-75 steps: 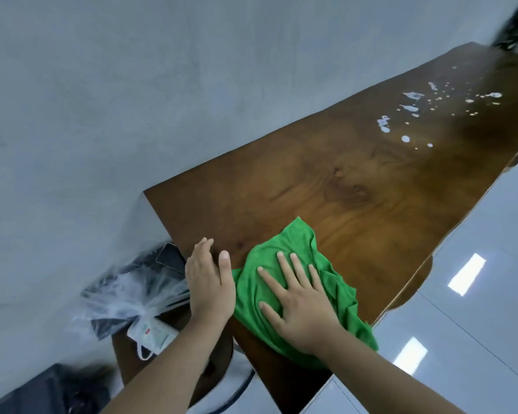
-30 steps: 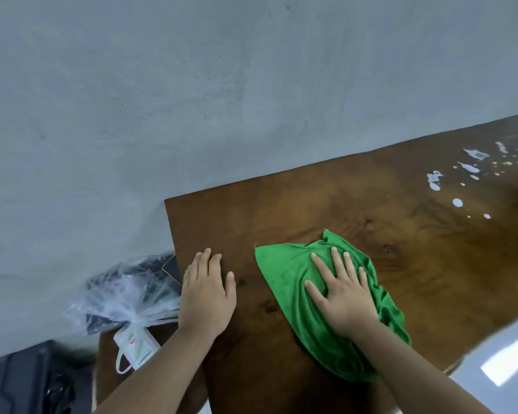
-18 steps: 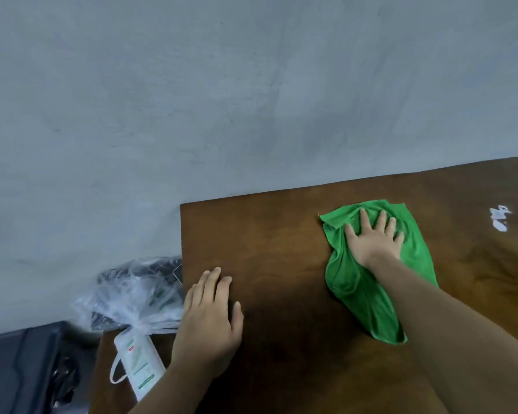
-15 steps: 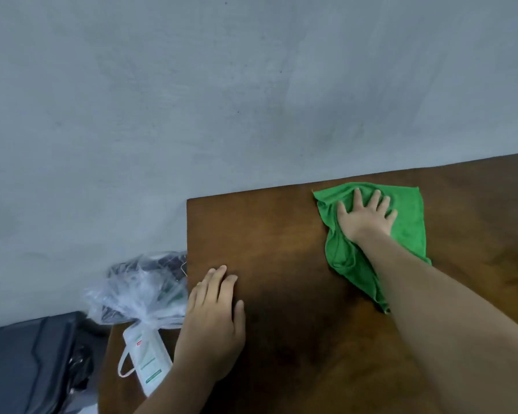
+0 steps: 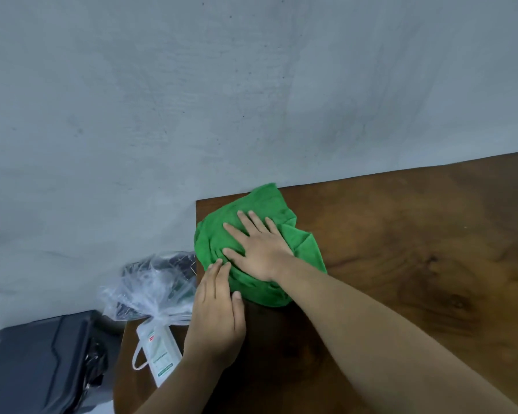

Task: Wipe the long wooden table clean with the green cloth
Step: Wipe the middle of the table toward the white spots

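Fingers (image 5: 248,222) of right hand (image 5: 260,249) spread flat on crumpled green cloth (image 5: 213,234), now shifted to brown wooden surface (image 5: 401,249) left corner; left hand (image 5: 216,318) flat, fingertips touching cloth.

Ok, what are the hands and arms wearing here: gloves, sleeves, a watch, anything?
Nothing that shows. The left hand and right hand are bare: no gloves, no rings visible. The left forearm and right forearm are bare to the frame's edge, with no sleeve, watch or band in view.
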